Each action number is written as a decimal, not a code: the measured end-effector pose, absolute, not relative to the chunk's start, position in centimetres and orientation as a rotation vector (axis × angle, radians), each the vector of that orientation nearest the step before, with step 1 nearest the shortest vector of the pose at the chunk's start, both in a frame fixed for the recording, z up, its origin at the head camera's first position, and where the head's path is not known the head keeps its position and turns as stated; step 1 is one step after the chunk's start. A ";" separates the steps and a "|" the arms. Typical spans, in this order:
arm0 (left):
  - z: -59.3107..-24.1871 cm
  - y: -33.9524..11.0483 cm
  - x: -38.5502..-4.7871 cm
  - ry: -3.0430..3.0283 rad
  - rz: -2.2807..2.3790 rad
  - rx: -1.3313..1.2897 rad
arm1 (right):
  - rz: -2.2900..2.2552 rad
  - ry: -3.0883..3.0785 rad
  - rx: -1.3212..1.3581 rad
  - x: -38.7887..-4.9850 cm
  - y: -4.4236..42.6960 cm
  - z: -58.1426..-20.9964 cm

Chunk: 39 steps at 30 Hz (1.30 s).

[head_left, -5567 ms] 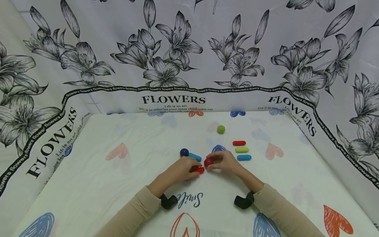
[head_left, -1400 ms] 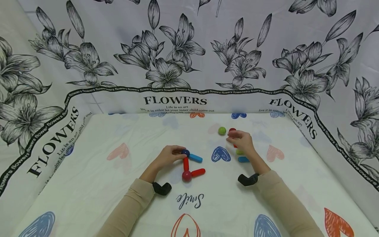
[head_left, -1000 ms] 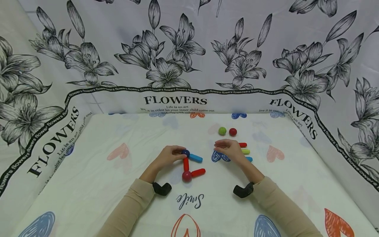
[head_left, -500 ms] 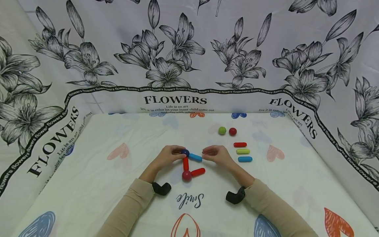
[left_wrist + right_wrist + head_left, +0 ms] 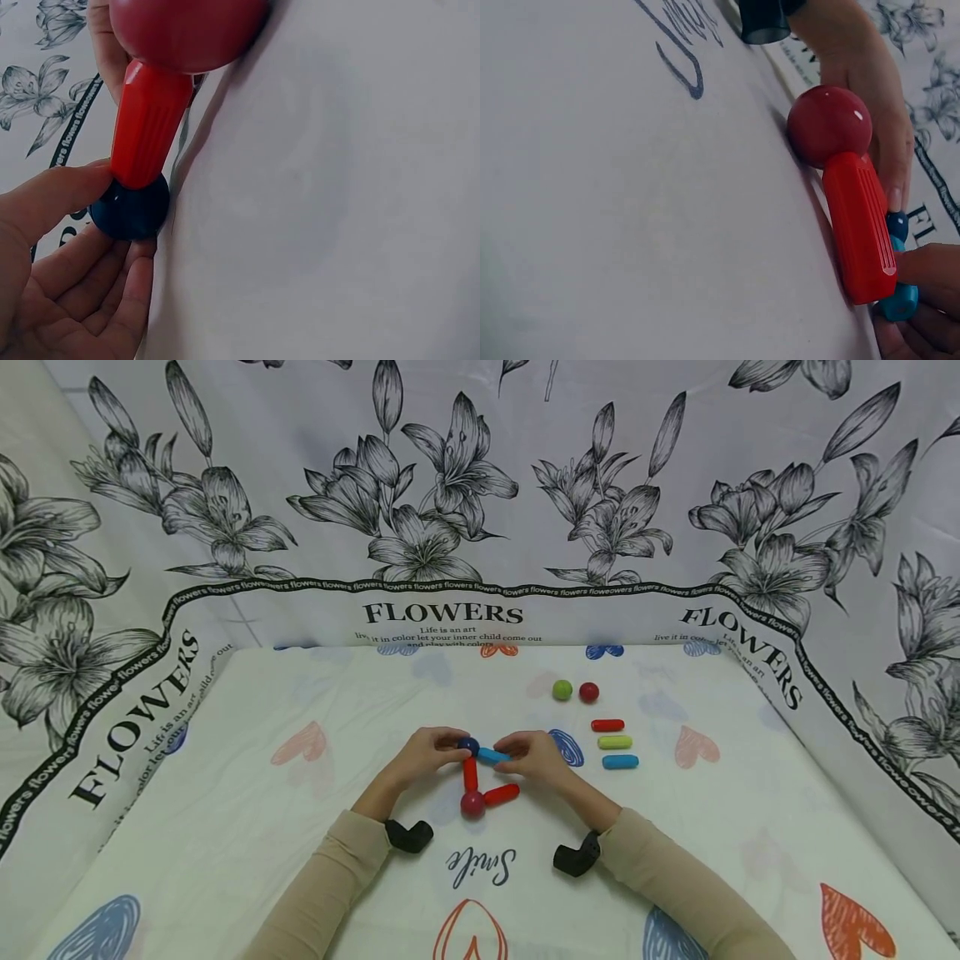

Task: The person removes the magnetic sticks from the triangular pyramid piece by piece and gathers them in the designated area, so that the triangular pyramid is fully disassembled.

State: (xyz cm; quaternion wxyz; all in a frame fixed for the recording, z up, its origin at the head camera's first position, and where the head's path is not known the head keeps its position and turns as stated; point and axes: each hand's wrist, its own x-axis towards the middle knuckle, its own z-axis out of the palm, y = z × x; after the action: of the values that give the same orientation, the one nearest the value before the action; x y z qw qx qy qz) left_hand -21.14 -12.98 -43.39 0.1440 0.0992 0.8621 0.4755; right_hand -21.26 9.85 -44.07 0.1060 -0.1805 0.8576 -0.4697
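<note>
My left hand point(image 5: 422, 755) pinches a dark blue ball point(image 5: 131, 210) between thumb and fingers. From that ball a red rod point(image 5: 152, 124) runs to a larger dark red ball point(image 5: 472, 804), and a second red rod point(image 5: 859, 229) sticks out of the red ball to the right. A light blue rod point(image 5: 492, 756) extends right from the blue ball. My right hand point(image 5: 536, 758) pinches its far end with thumb and fingers. In the right wrist view the light blue rod is partly covered by the second red rod and my thumb.
Behind my right hand lie a green ball point(image 5: 562, 690) and a smaller red ball point(image 5: 588, 692). To its right a red rod point(image 5: 607, 725), a yellow-green rod point(image 5: 615, 742) and another blue rod point(image 5: 620, 762) lie in a column. A flower-printed curtain point(image 5: 442, 485) stands behind the table.
Having let go of the smaller red ball beside the green one, my right hand has moved left and now holds the light blue rod. My left hand stays on the blue ball over the last second.
</note>
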 end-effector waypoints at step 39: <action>-43.3 -12.8 -21.3 2.484 1.344 0.230 | -1.290 2.618 -0.552 -19.4 16.0 -42.5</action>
State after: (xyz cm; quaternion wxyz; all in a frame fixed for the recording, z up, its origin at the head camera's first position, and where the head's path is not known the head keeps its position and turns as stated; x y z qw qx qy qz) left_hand -21.28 -12.80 -43.28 0.1533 0.0802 0.8662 0.4688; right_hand -19.37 16.02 -42.54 0.0853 -0.1852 0.8782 -0.4326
